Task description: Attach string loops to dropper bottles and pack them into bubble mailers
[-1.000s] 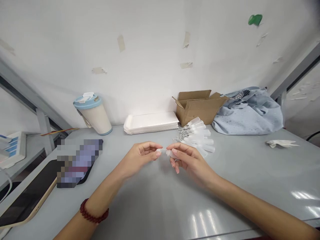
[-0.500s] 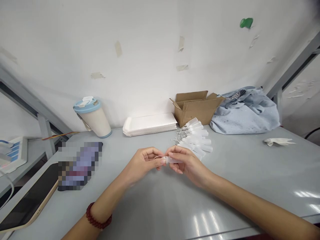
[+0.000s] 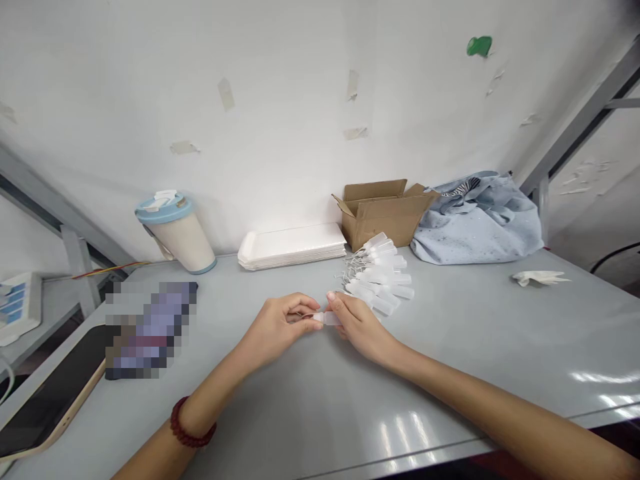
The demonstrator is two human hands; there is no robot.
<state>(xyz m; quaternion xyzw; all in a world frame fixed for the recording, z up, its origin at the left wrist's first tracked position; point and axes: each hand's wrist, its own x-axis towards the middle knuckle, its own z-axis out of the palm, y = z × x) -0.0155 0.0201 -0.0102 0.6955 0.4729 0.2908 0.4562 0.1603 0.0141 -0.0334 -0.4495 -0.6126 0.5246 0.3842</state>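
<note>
Between my hands, above the front middle of the grey table (image 3: 280, 413), is a small translucent plastic bottle (image 3: 331, 319) lying sideways. My left hand (image 3: 280, 327) pinches its white neck end between thumb and fingers, with a thin cord or tube running back into the palm. My right hand (image 3: 363, 327) is closed around the body of the bottle, its thumb raised along the top. Just behind my right hand lies a fanned pile of similar translucent bottles (image 3: 383, 277), thin white strands at their left ends.
A stack of white padded envelopes (image 3: 295, 245) and an open cardboard box (image 3: 385, 217) stand by the wall. To their right is a pale blue cloth bag (image 3: 480, 223). A tumbler (image 3: 177, 233) and a phone (image 3: 55, 393) are on the left; crumpled tissue (image 3: 537, 277) lies at right.
The view has shifted slightly, so everything sits a little further left. My right thumb has lifted and my right fingers have shifted on the bottle; my left hand keeps its pinch.
</note>
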